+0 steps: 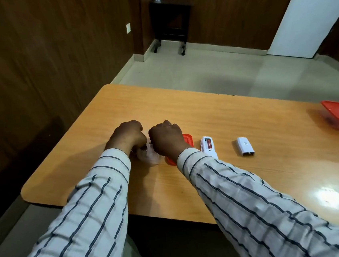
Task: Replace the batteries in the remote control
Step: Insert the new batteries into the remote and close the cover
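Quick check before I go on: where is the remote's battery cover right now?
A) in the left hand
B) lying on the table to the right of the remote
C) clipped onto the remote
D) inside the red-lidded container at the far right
B: the white battery cover lies flat on the table, apart from the open remote and to its right.

- No text can be read anywhere.
- The battery cover (245, 146) bears a small dark square label, too small to make out.

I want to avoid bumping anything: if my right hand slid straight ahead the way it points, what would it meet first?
Likely nothing: beyond the right hand is only bare table to its far edge, though depth is uncertain.
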